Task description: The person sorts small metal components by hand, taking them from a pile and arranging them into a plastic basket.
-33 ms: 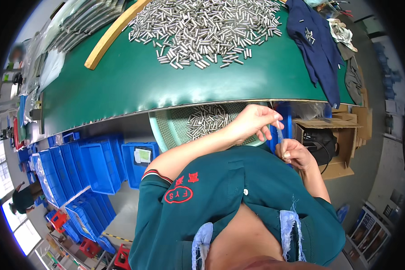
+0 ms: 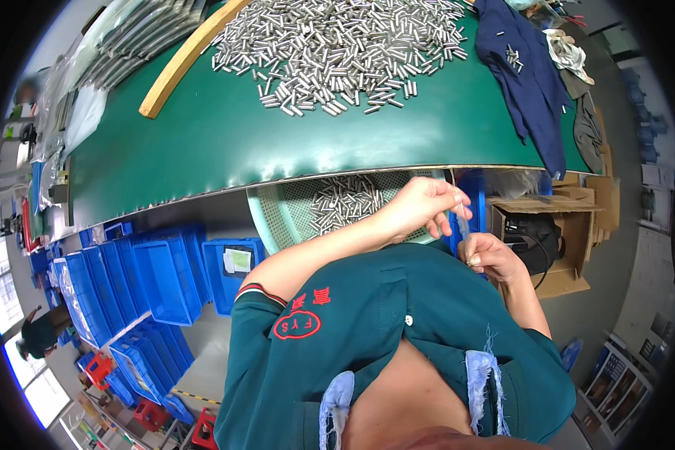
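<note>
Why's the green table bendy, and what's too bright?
In the head view, the fisheye lens bends the front edge of the green table; also in the head view, glare whitens patches near that edge, and the far-left windows look washed out.

They wear a dark green short-sleeved shirt (image 2: 367, 304); about its middle sit a white button (image 2: 409, 320) at twelve o'clock, red embroidery (image 2: 298, 325) toward nine, and frayed pale-blue cloth strips (image 2: 337, 401) at seven and four. A red-and-white striped band (image 2: 264, 292) trims the left sleeve (image 2: 253, 304) at ten o'clock; left hand (image 2: 418, 208) and right hand (image 2: 496, 259) are bare.
</note>
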Tool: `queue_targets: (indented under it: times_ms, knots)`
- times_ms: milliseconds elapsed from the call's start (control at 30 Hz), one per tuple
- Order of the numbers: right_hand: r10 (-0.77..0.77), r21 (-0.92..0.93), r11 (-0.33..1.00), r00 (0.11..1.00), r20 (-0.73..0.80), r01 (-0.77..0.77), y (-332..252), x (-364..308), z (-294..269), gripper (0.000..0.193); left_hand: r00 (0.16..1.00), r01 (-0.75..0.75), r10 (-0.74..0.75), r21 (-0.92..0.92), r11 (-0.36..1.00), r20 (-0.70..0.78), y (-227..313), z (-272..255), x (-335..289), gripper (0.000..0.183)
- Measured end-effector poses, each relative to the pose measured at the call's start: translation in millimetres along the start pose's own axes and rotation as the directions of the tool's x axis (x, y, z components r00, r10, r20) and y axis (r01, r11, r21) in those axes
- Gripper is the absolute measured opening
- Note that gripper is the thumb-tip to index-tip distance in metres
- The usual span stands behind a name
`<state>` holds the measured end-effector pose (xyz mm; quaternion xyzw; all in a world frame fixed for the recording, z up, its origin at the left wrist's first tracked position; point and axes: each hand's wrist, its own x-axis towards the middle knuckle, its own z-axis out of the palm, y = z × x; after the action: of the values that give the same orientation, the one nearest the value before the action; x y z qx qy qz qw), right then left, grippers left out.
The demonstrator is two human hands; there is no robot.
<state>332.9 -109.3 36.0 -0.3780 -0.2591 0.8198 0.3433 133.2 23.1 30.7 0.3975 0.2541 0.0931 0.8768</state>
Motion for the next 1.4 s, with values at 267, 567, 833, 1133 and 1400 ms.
queue_targets:
  times_ms: [267,567,833,1133,1400]
  knots:
    - [0.288,-0.273,0.912,0.952,-0.103,-0.305,1,-9,-13,0.010,0.991,0.062,-0.078,0.154,0.986,0.105,-16,1,-26,0.026]
    - [0.155,-0.420,0.892,0.986,-0.063,-0.167,-36,28,7,0.018,0.708,-0.431,0.552,0.350,0.831,-0.440,2,-40,-144,0.024]
    - [0.255,-0.506,0.855,0.942,0.216,-0.116,-48,82,36,0.017,0.000,-0.323,0.538,0.509,0.798,-0.843,-43,-111,-226,0.015]
    - [0.306,-0.584,0.804,0.919,0.249,-0.109,-53,104,47,0.016,-0.220,0.617,0.716,0.474,0.628,-0.663,-69,-177,-250,0.018]
    - [0.297,-0.555,0.823,0.926,0.235,-0.122,-56,106,52,0.016,-0.220,0.718,0.759,0.425,0.551,-0.613,-55,-197,-276,0.026]
